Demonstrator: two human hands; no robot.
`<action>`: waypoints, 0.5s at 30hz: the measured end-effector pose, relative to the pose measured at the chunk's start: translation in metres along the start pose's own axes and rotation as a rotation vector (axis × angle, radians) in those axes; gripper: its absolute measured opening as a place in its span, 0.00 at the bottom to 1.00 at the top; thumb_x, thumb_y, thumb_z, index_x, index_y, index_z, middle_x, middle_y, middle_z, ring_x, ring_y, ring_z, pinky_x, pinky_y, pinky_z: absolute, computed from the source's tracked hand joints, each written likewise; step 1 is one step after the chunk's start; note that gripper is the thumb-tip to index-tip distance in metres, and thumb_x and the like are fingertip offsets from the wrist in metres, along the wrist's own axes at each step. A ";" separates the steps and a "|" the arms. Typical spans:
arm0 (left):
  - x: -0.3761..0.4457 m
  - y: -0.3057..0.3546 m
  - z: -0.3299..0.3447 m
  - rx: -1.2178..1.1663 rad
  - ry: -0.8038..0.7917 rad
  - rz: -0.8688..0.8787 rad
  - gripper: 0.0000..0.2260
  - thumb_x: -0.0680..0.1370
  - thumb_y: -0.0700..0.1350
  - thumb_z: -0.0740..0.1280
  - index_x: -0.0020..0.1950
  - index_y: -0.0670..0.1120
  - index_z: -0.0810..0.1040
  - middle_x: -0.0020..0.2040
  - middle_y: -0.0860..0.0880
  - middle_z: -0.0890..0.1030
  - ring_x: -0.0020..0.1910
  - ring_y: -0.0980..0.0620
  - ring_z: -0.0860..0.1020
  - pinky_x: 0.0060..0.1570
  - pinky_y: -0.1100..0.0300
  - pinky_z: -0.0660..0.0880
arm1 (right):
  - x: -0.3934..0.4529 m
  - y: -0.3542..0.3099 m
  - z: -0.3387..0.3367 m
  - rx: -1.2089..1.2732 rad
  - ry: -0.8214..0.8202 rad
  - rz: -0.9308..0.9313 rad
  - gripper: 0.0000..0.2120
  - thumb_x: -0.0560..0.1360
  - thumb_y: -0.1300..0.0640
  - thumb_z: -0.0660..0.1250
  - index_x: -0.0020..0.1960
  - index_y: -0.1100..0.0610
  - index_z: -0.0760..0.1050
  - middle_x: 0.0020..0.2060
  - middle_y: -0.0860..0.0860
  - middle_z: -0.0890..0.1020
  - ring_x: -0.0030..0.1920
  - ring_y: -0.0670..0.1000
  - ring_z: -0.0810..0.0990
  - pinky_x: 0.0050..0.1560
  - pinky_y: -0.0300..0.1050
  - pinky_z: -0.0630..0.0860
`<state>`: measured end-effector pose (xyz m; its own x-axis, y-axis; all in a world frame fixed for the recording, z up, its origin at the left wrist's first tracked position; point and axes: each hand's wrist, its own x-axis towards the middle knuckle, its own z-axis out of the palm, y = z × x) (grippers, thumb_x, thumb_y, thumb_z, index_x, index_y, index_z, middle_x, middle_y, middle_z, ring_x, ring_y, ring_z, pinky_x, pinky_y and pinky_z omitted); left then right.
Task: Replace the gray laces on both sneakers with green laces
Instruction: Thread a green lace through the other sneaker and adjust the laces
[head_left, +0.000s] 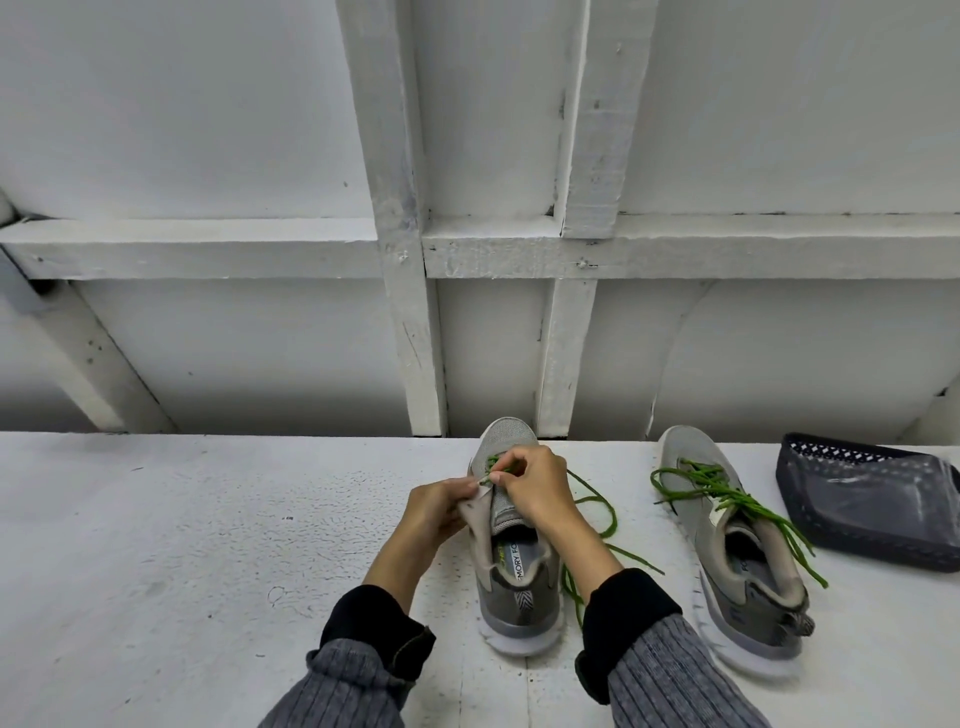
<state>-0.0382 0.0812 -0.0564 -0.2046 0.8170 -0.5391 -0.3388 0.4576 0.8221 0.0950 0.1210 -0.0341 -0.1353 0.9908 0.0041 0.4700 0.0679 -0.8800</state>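
Covering eyelets, right hand (535, 488), green lace (597, 525)

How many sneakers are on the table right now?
2. One sneaker stands in the middle, held by both hands at its eyelets; the other sneaker sits to its right, beside a dark basket. None seems hidden.

Two sneakers (511, 540) (737, 551); two green laces (597, 525) (727, 493) — one basket (872, 509); two hands (441, 512) (535, 488).

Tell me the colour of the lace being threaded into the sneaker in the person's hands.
Green. The lace shows best in the head view, trailing right of the gray sneaker.
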 end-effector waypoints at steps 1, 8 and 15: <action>0.000 0.000 0.000 -0.001 -0.007 -0.003 0.11 0.73 0.35 0.67 0.54 0.38 0.83 0.50 0.41 0.84 0.46 0.48 0.80 0.52 0.57 0.76 | 0.000 0.001 0.000 -0.010 0.000 -0.004 0.01 0.70 0.66 0.74 0.41 0.63 0.82 0.32 0.41 0.76 0.33 0.36 0.72 0.34 0.22 0.66; -0.003 0.001 -0.001 0.015 -0.037 0.017 0.08 0.75 0.37 0.65 0.49 0.43 0.83 0.42 0.46 0.82 0.39 0.52 0.78 0.43 0.63 0.74 | -0.003 0.007 0.007 -0.047 0.061 -0.046 0.03 0.70 0.63 0.74 0.39 0.59 0.81 0.31 0.43 0.77 0.32 0.37 0.73 0.34 0.25 0.67; 0.003 -0.003 -0.007 0.065 -0.081 0.086 0.09 0.79 0.47 0.65 0.43 0.43 0.77 0.44 0.44 0.83 0.46 0.47 0.81 0.56 0.55 0.77 | -0.008 0.009 0.008 -0.112 0.028 -0.083 0.07 0.71 0.60 0.72 0.37 0.51 0.78 0.33 0.47 0.80 0.35 0.45 0.78 0.37 0.36 0.73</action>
<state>-0.0444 0.0790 -0.0619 -0.1547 0.8787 -0.4516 -0.2625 0.4041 0.8762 0.0937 0.1129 -0.0458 -0.1538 0.9840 0.0896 0.5525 0.1608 -0.8179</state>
